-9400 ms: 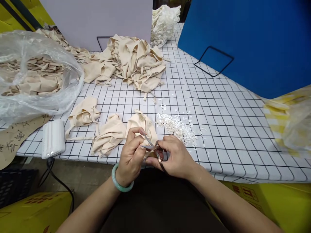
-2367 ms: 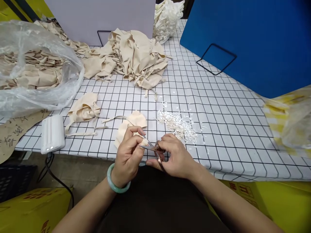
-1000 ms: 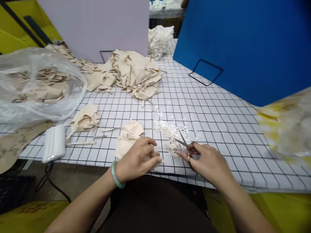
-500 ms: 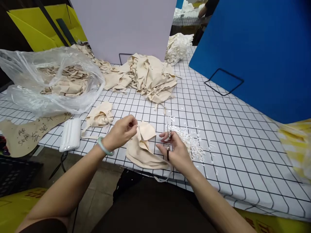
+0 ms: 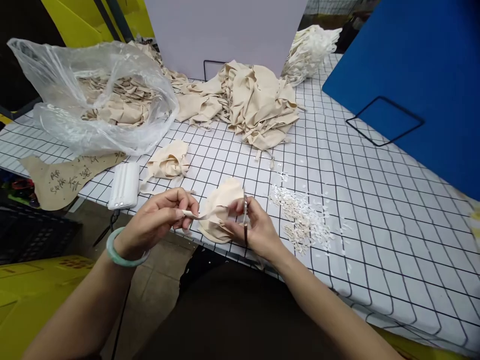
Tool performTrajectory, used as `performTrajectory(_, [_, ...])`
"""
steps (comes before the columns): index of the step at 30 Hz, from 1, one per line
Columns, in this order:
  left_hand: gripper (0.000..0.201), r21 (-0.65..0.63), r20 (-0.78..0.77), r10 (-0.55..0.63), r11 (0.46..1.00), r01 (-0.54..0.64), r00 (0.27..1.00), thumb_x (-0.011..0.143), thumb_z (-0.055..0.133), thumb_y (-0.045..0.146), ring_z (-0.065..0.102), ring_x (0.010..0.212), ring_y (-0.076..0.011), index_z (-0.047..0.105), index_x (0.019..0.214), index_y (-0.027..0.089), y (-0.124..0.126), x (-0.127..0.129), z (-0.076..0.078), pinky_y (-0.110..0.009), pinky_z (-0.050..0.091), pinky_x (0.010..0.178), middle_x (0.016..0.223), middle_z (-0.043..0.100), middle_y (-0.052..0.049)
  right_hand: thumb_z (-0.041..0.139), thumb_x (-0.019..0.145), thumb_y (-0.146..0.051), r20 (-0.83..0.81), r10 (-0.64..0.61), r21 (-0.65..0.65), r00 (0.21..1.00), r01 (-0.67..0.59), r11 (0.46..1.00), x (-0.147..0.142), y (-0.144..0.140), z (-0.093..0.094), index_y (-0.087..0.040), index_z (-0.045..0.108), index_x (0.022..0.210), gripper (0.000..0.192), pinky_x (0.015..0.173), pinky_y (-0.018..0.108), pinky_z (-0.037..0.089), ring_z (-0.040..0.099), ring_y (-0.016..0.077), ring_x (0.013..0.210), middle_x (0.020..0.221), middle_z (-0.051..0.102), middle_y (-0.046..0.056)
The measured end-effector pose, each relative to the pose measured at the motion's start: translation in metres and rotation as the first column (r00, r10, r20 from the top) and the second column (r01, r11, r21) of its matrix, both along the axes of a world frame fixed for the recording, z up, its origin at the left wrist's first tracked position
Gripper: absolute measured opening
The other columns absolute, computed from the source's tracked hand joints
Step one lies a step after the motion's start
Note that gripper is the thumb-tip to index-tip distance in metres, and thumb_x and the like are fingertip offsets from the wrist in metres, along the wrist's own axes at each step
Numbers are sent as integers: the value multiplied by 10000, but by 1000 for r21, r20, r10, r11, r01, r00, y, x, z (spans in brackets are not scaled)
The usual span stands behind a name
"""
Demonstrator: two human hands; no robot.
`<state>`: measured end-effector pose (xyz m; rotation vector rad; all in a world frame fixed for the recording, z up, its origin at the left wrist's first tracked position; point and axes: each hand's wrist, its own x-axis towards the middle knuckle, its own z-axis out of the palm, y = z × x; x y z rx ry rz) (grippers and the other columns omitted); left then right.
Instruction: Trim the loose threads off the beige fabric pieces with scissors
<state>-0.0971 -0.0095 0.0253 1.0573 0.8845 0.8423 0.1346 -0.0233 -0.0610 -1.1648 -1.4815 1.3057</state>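
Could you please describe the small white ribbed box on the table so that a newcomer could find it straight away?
Start at the big clear plastic bag of beige cloth at the table's left end. Just in front of it, at the near edge of the checked table, lies the white box. It is the only hard, ribbed, rectangular thing among soft beige cloth pieces.

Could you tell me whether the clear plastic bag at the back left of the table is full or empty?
Partly full. The clear plastic bag lies open on the grid-patterned table, with a heap of beige fabric pieces visible inside.
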Motion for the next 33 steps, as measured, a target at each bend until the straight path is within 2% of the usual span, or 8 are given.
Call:
performTrajectory(3, [153,-15,59,-63,998,64,996,742,677,217,535,635,-128,547,701,146,-1,0,5,-250,446,568,831,629,-81,700,786,-254,39,71,139,997,-75,987,-13,8,6,-251,531,991,265,879,360,513,569,220,1072,1181,585,70])
performTrajectory(7, [205,1,67,-232,973,233,970,733,713,241,528,703,-154,542,671,146,-8,-1,1,-270,448,622,833,594,-82,637,737,-182,131,100,225,986,-128,966,-19,30,5,-236,524,837,161,806,341,496,570,202,888,893,582,22])
performTrajectory(12, [207,-349,117,-201,908,230,973,818,651,306,500,618,-109,524,764,152,-26,7,-30,-194,282,458,877,546,-57,616,786,-234,-37,30,199,999,-22,980,-7,41,9,-241,498,853,136,829,336,497,583,181,856,851,552,3])
performTrajectory(16, [237,-371,156,-135,910,185,978,797,671,291,437,570,-78,498,729,144,-33,10,-38,-206,221,479,798,527,-23,645,746,-140,81,392,122,916,-400,908,1,34,7,-240,585,927,215,973,381,474,558,229,1149,1015,614,48])
performTrajectory(18, [263,-335,181,-144,921,199,973,782,698,298,449,568,-77,500,717,138,-35,7,-34,-215,242,504,782,551,-28,635,702,-95,165,462,82,871,-479,874,-1,32,3,-233,606,914,254,908,360,498,574,224,1085,1021,601,49])
performTrajectory(24, [283,-482,307,-57,851,207,950,946,536,457,501,464,-67,536,953,174,-42,14,-39,-175,216,418,839,665,-62,598,694,-135,92,145,186,985,-160,970,-14,35,7,-229,557,880,212,717,297,499,553,176,810,901,562,20])
performTrajectory(29, [378,-473,543,-76,795,380,836,946,464,410,707,742,-204,622,1077,93,-31,43,-41,-305,549,685,906,714,-134,630,710,-116,59,6,364,998,-27,931,-14,30,27,-250,581,980,306,738,341,509,561,202,837,936,569,36])
performTrajectory(33, [227,-516,559,27,794,322,829,886,560,246,652,693,-144,672,1020,101,-23,55,-35,-222,486,589,899,685,-97,620,758,-146,70,-72,453,995,33,891,-8,26,30,-252,548,942,224,706,347,497,544,202,793,865,541,28])
